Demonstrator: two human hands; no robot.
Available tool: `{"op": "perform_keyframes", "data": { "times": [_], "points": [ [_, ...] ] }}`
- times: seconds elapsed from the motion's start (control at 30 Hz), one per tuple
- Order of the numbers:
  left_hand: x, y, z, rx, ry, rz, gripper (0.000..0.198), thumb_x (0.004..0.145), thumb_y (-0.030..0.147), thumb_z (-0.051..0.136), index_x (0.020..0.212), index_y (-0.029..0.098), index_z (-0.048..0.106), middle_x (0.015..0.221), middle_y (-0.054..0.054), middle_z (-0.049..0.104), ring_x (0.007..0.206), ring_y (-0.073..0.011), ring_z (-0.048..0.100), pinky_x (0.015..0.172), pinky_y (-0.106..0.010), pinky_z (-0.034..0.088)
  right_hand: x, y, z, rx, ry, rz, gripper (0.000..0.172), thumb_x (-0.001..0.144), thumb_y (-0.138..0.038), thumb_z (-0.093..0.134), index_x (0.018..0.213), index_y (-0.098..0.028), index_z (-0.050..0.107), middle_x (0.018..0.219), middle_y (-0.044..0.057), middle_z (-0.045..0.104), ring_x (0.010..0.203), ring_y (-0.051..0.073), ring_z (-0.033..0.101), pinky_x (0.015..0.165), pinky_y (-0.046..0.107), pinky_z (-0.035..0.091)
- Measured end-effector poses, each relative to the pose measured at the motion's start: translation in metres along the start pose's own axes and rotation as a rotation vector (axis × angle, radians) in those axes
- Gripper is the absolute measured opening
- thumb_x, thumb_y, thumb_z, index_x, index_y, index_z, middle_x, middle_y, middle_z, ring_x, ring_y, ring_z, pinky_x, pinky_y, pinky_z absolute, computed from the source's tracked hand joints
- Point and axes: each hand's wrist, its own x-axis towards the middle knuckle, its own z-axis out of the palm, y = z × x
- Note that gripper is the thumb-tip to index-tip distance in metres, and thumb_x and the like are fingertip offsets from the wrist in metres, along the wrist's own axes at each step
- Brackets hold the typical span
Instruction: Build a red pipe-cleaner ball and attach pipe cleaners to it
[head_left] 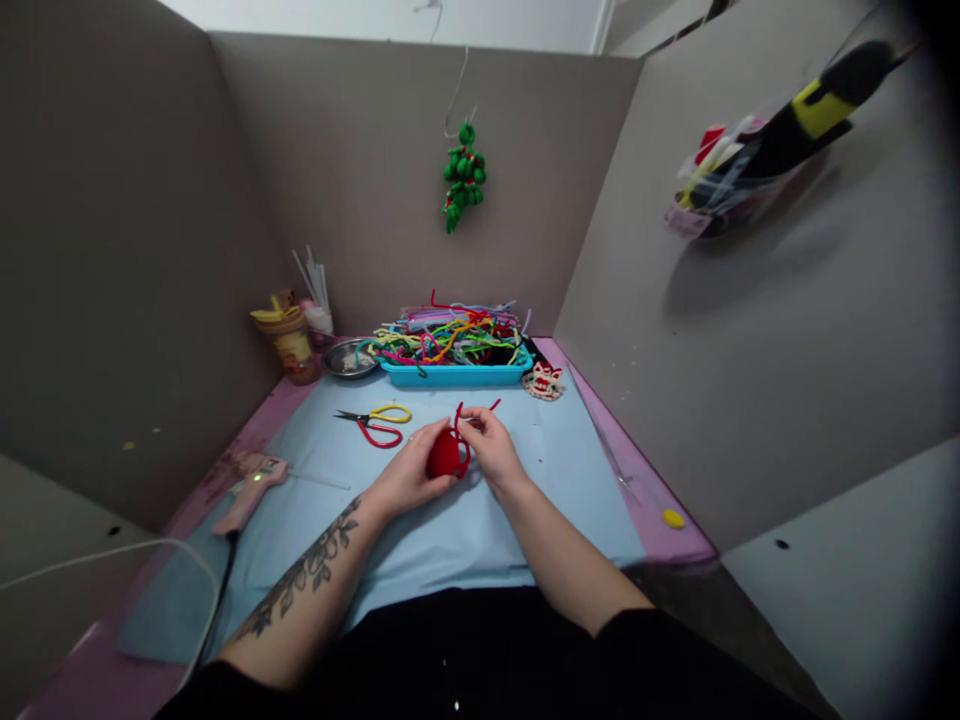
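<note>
Between grey partitions [375,200], a blue sheet [577,500] covers much of a pink tabletop [682,548], where a person's left hand [414,470] grips a rounded red piece [444,455] near the middle while the right hand [491,448] pinches a red strand [460,411] at its edge; scissors [366,420] lie to the left, before a blue tray [457,376] of coloured fuzzy stems [450,342].

Right of the right hand [493,448], the sheet [574,480] lies open — scissors [365,419] obstruct leftward, the blue tray [457,375] ahead.
</note>
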Motion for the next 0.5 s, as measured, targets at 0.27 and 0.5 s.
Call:
{"op": "perform_keyframes", "data": {
  "times": [0.27,0.5],
  "points": [
    [-0.0010,-0.0066,0.0001,0.092,0.130,-0.037,0.087,0.073,0.026,0.069,0.147,0.020,0.022,0.141,-0.017,0.043,0.130,-0.0307,0.044,0.106,-0.050,0.038,-0.0072,-0.0008,0.0051,0.121,-0.164,0.228,0.030,0.061,-0.044,0.075,0.067,-0.017,0.062,0.060,-0.002,0.059,0.056,0.011,0.048,0.058,0.025,0.036],
    [0.0018,-0.0022,0.0043,0.133,0.138,-0.003,0.083,0.071,0.021,0.068,0.143,0.020,0.027,0.135,-0.016,0.049,0.124,-0.0299,0.048,0.103,-0.050,0.041,-0.0075,0.0032,0.0087,0.295,-0.154,0.332,0.028,0.056,-0.039,0.079,0.062,-0.016,0.064,0.057,-0.001,0.062,0.055,0.012,0.052,0.060,0.026,0.038]
  ]
}}
